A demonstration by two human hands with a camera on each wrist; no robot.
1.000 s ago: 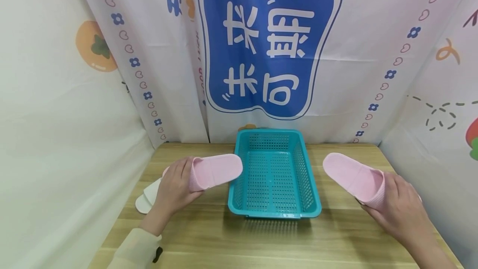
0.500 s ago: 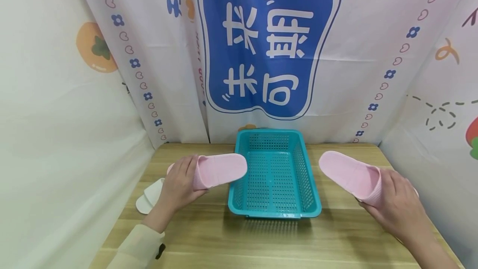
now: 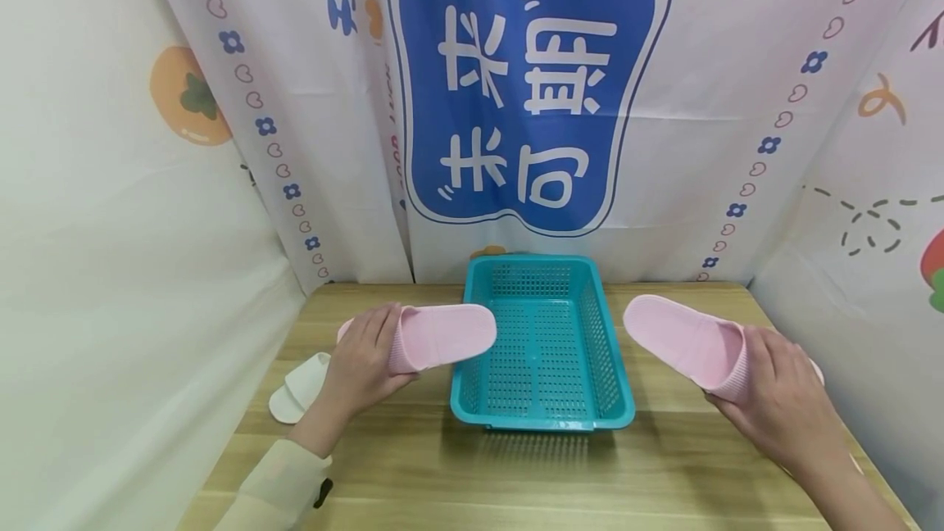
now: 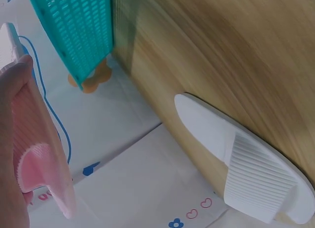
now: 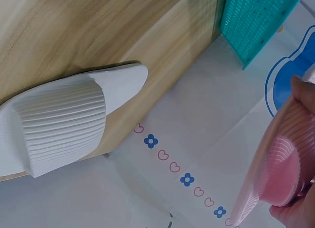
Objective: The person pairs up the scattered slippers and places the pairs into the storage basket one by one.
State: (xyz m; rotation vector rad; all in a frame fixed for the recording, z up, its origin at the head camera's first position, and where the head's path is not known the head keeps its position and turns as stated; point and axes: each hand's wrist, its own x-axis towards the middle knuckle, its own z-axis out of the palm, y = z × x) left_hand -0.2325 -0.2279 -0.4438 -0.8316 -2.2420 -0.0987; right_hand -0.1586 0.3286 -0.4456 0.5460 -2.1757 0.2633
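Evidently two pink slippers are off the table, one in each hand. The left pink slipper (image 3: 450, 334) sits left of centre in the head view, its rounded end overlapping the rim of a teal basket (image 3: 542, 425); whether they touch, I cannot tell. The left hand (image 3: 363, 360) grasps it round the ribbed strap. The right pink slipper (image 3: 682, 341) is right of centre, tilted toward the upper left and apart from the basket, and the right hand (image 3: 792, 400) grips it, also around the strap. The perforated basket stands at mid-frame on a wood-grain table (image 3: 413, 482). A white slipper (image 4: 241, 159) lies on the table, lower right in the left wrist view; another white slipper (image 5: 66, 122) lies at the left of the right wrist view, near the table's edge. A pale sleeve (image 3: 283, 478) covers the left forearm, bottom left of the head view. Behind everything hangs a white cloth (image 3: 664, 211) bearing a blue emblem (image 3: 516, 125), upper centre, its white characters turned sideways.
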